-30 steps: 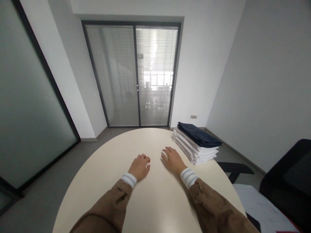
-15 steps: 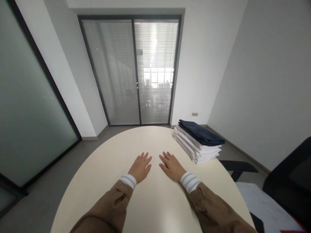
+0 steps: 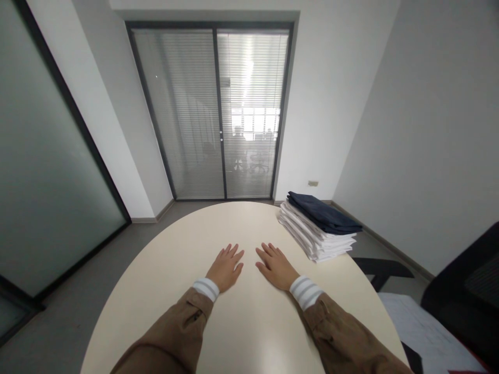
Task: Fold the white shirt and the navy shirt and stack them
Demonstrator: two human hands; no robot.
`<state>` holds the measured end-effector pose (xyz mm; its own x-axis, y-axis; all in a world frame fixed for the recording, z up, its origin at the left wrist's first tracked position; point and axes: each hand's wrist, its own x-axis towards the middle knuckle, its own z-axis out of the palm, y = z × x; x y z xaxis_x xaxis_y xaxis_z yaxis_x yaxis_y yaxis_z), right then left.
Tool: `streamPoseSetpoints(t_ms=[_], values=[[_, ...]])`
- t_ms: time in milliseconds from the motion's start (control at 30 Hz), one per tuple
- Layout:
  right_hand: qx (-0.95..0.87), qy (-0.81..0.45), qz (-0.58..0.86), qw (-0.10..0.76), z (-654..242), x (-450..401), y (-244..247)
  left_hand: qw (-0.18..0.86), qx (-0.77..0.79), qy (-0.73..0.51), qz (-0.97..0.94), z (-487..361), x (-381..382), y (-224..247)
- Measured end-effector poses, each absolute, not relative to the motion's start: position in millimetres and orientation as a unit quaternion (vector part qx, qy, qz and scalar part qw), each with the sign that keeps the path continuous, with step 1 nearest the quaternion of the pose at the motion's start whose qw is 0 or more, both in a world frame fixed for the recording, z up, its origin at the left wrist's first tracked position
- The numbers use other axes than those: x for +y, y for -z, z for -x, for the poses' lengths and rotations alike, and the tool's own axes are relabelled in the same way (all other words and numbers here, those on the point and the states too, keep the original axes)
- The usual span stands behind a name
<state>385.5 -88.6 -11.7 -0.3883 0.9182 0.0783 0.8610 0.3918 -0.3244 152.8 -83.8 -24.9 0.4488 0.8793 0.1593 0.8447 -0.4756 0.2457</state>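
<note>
Both of my hands lie palm down on a round cream-coloured table [image 3: 249,327], a short gap between them. My left hand [image 3: 226,267] has its fingers apart and holds nothing. Likewise spread and holding nothing, my right hand [image 3: 276,267] rests nearer to a stack of folded white cloth [image 3: 312,236] on the table's right side. On top of that stack lies a folded navy cloth [image 3: 323,212]. Brown sleeves with striped white cuffs cover both wrists.
To the right of the table is a black chair [image 3: 468,291] with an armrest [image 3: 382,267] close to the table edge. Pale sheets [image 3: 424,332] lie on its seat. Beyond the table stands a glass door with blinds [image 3: 214,114]; a frosted glass panel [image 3: 47,145] is at left.
</note>
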Motion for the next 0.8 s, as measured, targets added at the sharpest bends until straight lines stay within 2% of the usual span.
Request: streamPoseSetpoints(t_ms=[133,300,367,533,667,800], values=[[-0.832,-0.091,0.524,0.158,-385,-89,16,0.065,0.508,-0.132,-0.849,-152,-83,26],[-0.786,0.066,0.513,0.338,-401,-76,-21,0.072,0.511,-0.141,-0.845,-151,-81,28],[-0.743,0.147,0.534,0.377,-419,-68,-50,0.073,0.511,-0.143,-0.844,-151,-80,29],[-0.560,0.272,0.683,0.382,-470,-55,-90,0.073,0.510,-0.152,-0.843,-151,-80,29],[-0.528,0.215,0.758,0.316,-489,-53,-86,0.071,0.509,-0.157,-0.843,-150,-80,29],[-0.551,0.199,0.726,0.361,-488,-60,-103,0.089,0.509,-0.171,-0.839,-152,-81,29]])
